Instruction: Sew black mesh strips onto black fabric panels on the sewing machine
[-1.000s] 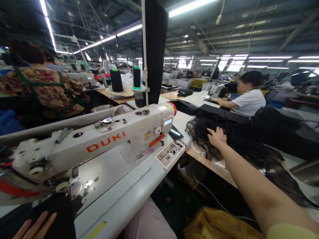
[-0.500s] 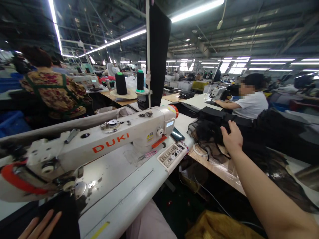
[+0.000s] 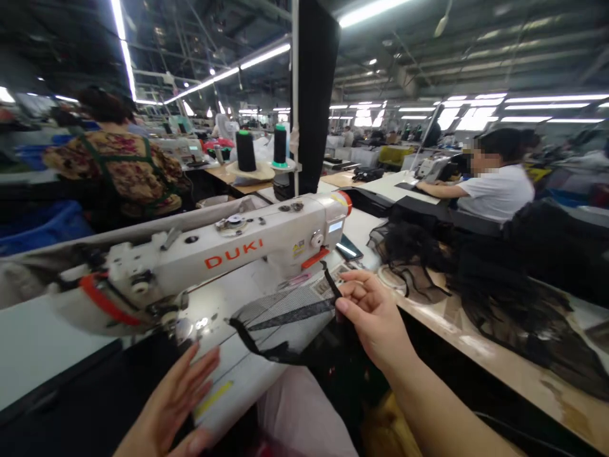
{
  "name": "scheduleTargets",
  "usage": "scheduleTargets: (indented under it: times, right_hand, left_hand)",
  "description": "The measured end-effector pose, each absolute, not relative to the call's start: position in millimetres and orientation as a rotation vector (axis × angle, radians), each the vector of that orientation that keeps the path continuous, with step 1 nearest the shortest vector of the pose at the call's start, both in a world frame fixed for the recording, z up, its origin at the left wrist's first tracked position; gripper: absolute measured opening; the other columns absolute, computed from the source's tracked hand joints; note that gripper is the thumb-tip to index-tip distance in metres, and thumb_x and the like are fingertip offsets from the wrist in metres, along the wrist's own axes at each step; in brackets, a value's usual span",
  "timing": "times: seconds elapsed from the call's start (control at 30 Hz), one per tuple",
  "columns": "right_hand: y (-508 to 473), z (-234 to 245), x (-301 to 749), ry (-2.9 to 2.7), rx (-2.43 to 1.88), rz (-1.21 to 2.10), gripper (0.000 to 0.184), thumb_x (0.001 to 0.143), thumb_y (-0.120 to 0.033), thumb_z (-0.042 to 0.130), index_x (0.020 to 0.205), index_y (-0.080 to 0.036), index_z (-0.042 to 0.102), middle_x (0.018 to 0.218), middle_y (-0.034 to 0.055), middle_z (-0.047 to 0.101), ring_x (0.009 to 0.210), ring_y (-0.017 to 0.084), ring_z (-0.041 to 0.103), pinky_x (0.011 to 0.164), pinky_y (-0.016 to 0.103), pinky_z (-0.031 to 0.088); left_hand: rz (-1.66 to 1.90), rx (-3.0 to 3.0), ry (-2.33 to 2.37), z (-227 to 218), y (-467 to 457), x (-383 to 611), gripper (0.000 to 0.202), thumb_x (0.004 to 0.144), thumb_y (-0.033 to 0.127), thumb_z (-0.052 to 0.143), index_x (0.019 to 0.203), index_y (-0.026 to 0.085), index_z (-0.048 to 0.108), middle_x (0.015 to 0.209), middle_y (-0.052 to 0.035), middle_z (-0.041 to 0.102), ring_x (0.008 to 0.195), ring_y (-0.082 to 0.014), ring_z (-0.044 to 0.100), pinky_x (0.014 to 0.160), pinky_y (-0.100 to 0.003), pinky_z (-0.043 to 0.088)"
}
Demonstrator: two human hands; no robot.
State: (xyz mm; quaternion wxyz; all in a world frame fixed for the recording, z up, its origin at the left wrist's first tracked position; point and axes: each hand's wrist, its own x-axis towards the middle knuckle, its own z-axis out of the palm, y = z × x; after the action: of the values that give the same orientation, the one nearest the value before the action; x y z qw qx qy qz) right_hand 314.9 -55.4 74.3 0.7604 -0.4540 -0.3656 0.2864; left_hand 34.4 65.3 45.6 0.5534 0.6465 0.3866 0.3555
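My right hand pinches a piece of sheer black mesh fabric with darker edges by its right end. The mesh hangs across the front of the white sewing machine, over the machine bed. Fingers apart, my left hand is raised near the bed's front edge and holds nothing. Beside and behind it lies black cloth, reaching toward the needle area. The machine's needle and presser foot cannot be made out clearly.
A heap of black mesh pieces covers the wooden table on the right. A phone lies by the machine. Thread cones stand behind it. Two people work at nearby stations, one ahead right, one ahead left.
My right hand has come back from the mesh heap toward the machine, now with a mesh piece in it. My left hand has lifted off the black cloth and moved right. The view has shifted slightly.
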Motion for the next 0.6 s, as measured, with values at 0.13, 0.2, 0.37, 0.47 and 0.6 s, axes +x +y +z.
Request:
scheduleTargets:
  times: [0.13, 0.2, 0.37, 0.47, 0.6]
  right_hand:
    - [-38, 74, 287, -0.778, -0.912, 0.798, 0.035, 0.079, -0.021, 0.073, 0.109, -0.024, 0.056, 0.082, -0.0007, 0.062, 0.067, 0.01, 0.055, 0.058, 0.022, 0.047]
    - [-34, 73, 282, -0.765, -0.91, 0.831, 0.034, 0.078, -0.02, 0.074, 0.108, -0.022, 0.058, 0.083, -0.0006, 0.062, 0.066, 0.01, 0.056, 0.057, 0.022, 0.049]
    - [-31, 73, 274, -0.732, -0.908, 0.843, 0.031, 0.077, -0.021, 0.075, 0.103, -0.02, 0.06, 0.079, -0.002, 0.06, 0.063, 0.01, 0.057, 0.055, 0.023, 0.051]
    - [-31, 73, 273, -0.714, -0.896, 0.881, 0.031, 0.077, -0.022, 0.075, 0.104, -0.021, 0.059, 0.078, -0.0025, 0.06, 0.063, 0.01, 0.058, 0.053, 0.023, 0.05]
    - [-33, 74, 274, -0.683, -0.893, 0.914, 0.032, 0.076, -0.022, 0.076, 0.103, -0.021, 0.059, 0.077, -0.003, 0.06, 0.063, 0.01, 0.058, 0.053, 0.022, 0.049]
  left_hand:
    - [0.751, 1.432, 0.858, 45, 45, 34, 0.061, 0.075, 0.057, 0.069, 0.125, 0.022, 0.059, 0.121, -0.0111, 0.065, 0.112, -0.0337, 0.061, 0.098, -0.045, 0.051]
    - [0.736, 1.388, 0.866, 45, 41, 34, 0.047, 0.081, 0.05, 0.066, 0.115, 0.017, 0.064, 0.112, -0.0124, 0.068, 0.106, -0.0292, 0.063, 0.098, -0.039, 0.05]
    - [0.821, 1.338, 1.002, 41, 37, 28, 0.042, 0.083, 0.05, 0.066, 0.109, 0.017, 0.067, 0.095, -0.008, 0.07, 0.089, -0.0215, 0.065, 0.082, -0.026, 0.052]
    - [0.825, 1.246, 1.021, 41, 37, 28, 0.04, 0.081, 0.052, 0.067, 0.098, 0.016, 0.069, 0.085, -0.0059, 0.069, 0.079, -0.0185, 0.063, 0.071, -0.022, 0.052]
    - [0.857, 1.06, 1.016, 46, 36, 33, 0.04, 0.074, 0.051, 0.075, 0.094, 0.017, 0.069, 0.084, -0.0045, 0.067, 0.075, -0.0163, 0.06, 0.063, -0.02, 0.051]
